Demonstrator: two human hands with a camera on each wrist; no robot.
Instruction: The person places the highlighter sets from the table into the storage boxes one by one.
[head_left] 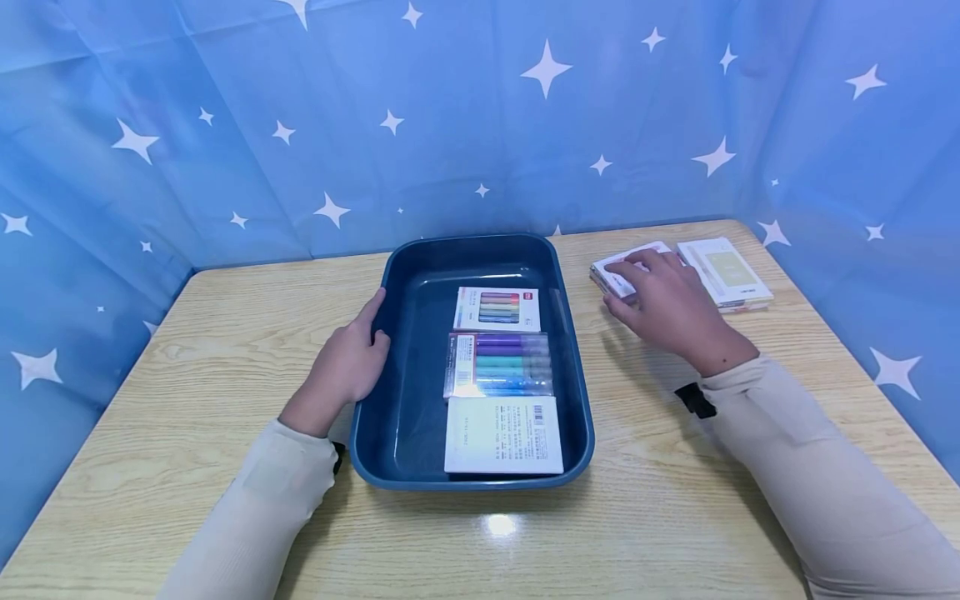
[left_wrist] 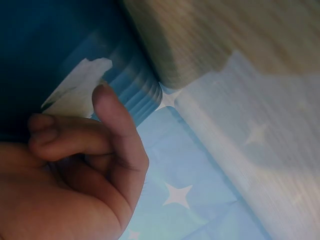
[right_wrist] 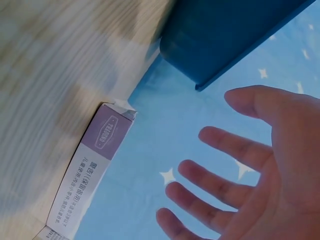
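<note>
My left hand (head_left: 341, 362) holds the left rim of a dark blue plastic bin (head_left: 397, 417), thumb at the edge. In the left wrist view its curled fingers (left_wrist: 117, 112) lie against the bin's outer wall, near a torn white label (left_wrist: 80, 87). My right hand (head_left: 667, 308) hovers with spread fingers over a white box (head_left: 607, 271) at the back right. The right wrist view shows a box with a purple and white printed side (right_wrist: 90, 165), apart from the fingers (right_wrist: 215, 180). A second white box (head_left: 723, 271) with a yellowish panel lies beside the first.
Along the bin's right side lie a white windowed box of coloured sticks (head_left: 497, 308), a clear pack of coloured markers (head_left: 498, 367) and a white box with printed text (head_left: 502, 435). A blue star-patterned curtain (head_left: 450, 125) borders the wooden table (head_left: 202, 375).
</note>
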